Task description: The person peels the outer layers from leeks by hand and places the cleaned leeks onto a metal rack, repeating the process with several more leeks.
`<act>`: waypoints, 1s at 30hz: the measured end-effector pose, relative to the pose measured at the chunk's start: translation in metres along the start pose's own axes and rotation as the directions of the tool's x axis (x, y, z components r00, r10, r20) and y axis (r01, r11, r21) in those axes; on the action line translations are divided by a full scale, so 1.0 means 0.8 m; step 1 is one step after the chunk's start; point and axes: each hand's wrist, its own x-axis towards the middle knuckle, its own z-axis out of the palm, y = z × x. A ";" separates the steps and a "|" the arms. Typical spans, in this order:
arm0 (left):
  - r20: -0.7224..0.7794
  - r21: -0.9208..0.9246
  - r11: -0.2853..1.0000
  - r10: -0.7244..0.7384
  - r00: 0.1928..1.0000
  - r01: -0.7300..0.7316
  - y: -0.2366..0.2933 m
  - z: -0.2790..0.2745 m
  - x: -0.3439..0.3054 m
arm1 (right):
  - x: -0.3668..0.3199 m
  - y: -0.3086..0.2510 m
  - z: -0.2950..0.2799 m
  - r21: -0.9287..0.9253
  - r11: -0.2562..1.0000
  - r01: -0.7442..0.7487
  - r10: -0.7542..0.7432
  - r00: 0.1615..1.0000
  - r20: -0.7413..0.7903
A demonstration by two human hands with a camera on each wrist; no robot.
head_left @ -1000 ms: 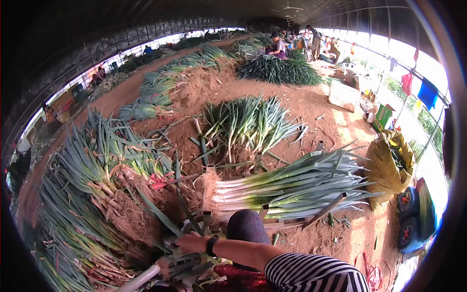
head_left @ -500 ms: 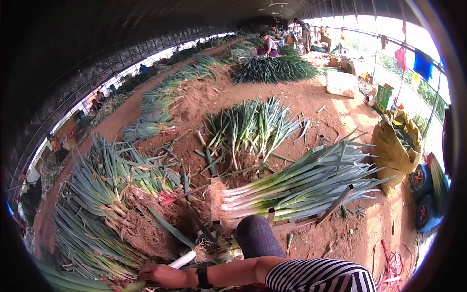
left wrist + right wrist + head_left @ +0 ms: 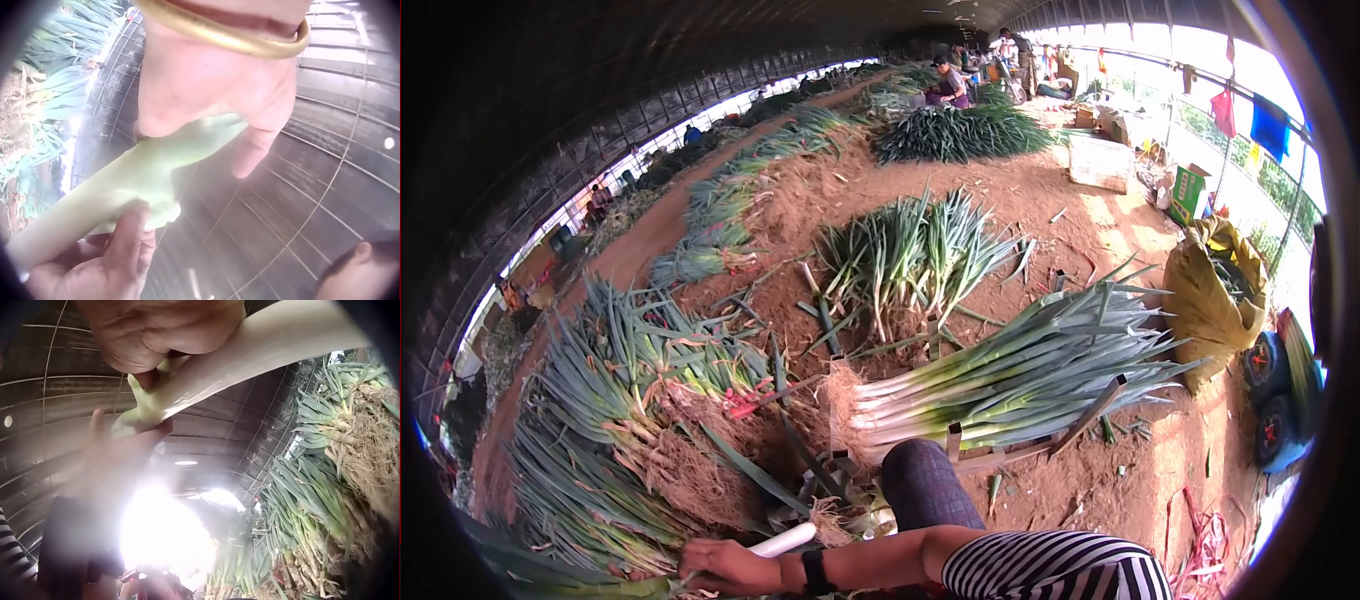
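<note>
In the head view my right hand (image 3: 730, 565) grips a leek at the lower left, its white stalk (image 3: 785, 540) and roots pointing right and its green leaves toward the lower left edge. The right wrist view shows my right hand (image 3: 169, 331) curled round the pale leek (image 3: 250, 353). My blurred left hand (image 3: 119, 453) pinches its green part. In the left wrist view my left hand (image 3: 215, 87), with a gold bangle above it, is at the leek's upper part, while the right thumb presses a peeling layer (image 3: 165, 212). The head view does not show my left hand.
Trimmed leeks (image 3: 1020, 370) lie in a low frame before my knee (image 3: 930, 480). Untrimmed leeks (image 3: 590, 480) are heaped left, and another bunch (image 3: 915, 250) is beyond the frame. A yellow sack (image 3: 1215, 300) stands right; a person (image 3: 950, 85) sits farther back.
My right hand has moved left and down from beside the frame, now with a leek in it. Over the last half second it has shifted only slightly; the leek's leaves have swung a little.
</note>
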 end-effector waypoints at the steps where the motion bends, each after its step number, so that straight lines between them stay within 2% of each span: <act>1: -0.009 -0.029 0.999 -0.021 1.000 0.020 0.002 0.000 0.000 | 0.003 -0.002 -0.002 0.057 0.997 -0.048 0.053 0.995 -0.080; 5: -0.030 -0.154 0.984 -0.092 0.995 0.086 0.011 0.004 0.008 | 0.005 -0.006 -0.001 0.132 0.985 -0.112 0.121 0.991 -0.062; 7: -0.038 -0.219 0.968 -0.134 0.990 0.122 0.019 0.011 0.010 | 0.004 -0.014 0.002 0.320 0.938 -0.130 0.151 0.988 -0.044; 8: -0.042 -0.248 0.959 -0.156 0.987 0.141 0.024 0.013 0.010 | 0.001 -0.015 0.004 0.321 0.938 -0.132 0.154 0.987 -0.041; 10: -0.051 -0.304 0.938 -0.191 0.980 0.166 0.033 0.017 0.015 | -0.006 -0.017 0.012 0.388 0.879 -0.277 0.301 0.954 -0.002; 12: -0.055 -0.365 0.912 -0.223 0.973 0.188 0.041 0.025 0.023 | -0.022 -0.007 0.022 0.416 0.855 -0.310 0.347 0.938 -0.016; 14: -0.058 -0.424 0.879 -0.266 0.962 0.217 0.050 0.032 0.026 | -0.034 0.002 0.026 0.649 0.518 -0.557 0.602 0.777 0.186; 16: -0.053 -0.481 0.842 -0.308 0.950 0.246 0.059 0.039 0.028 | -0.039 0.012 0.028 0.669 0.514 -0.537 0.583 0.791 0.187; 19: -0.046 -0.563 0.779 -0.362 0.931 0.276 0.076 0.044 0.034 | -0.039 0.039 0.041 0.585 0.570 -0.577 0.633 0.762 0.136; 21: -0.039 -0.542 0.789 -0.367 0.929 0.289 0.078 0.041 0.039 | -0.029 0.046 0.036 0.798 0.508 -0.323 0.649 0.753 -0.109; 22: -0.032 -0.526 0.796 -0.372 0.928 0.301 0.078 0.039 0.043 | -0.030 0.056 0.031 0.839 0.485 -0.246 0.658 0.735 -0.165; 23: -0.032 -0.526 0.796 -0.372 0.928 0.301 0.077 0.036 0.045 | -0.032 0.057 0.025 0.876 0.390 -0.282 0.701 0.708 -0.084; 24: -0.003 -0.593 0.720 -0.449 0.893 0.360 0.075 0.032 0.046 | -0.029 0.053 0.015 0.903 0.291 -0.315 0.735 0.678 0.000; 25: 0.033 -0.655 0.633 -0.521 0.853 0.412 0.071 0.030 0.047 | -0.028 0.054 0.014 0.903 0.291 -0.316 0.736 0.677 -0.001; 28: 0.125 -0.684 0.575 -0.514 0.849 0.449 0.040 0.016 0.041 | -0.031 0.061 0.017 0.884 0.341 -0.321 0.722 0.692 -0.027; 29: 0.127 -0.678 0.577 -0.520 0.845 0.456 0.033 0.013 0.041 | -0.031 0.068 0.021 0.859 0.380 -0.343 0.801 0.586 -0.120; 30: 0.257 -0.825 0.385 -0.396 0.882 0.413 0.026 0.011 0.042 | -0.034 0.074 0.022 0.831 0.413 -0.373 0.856 0.470 -0.215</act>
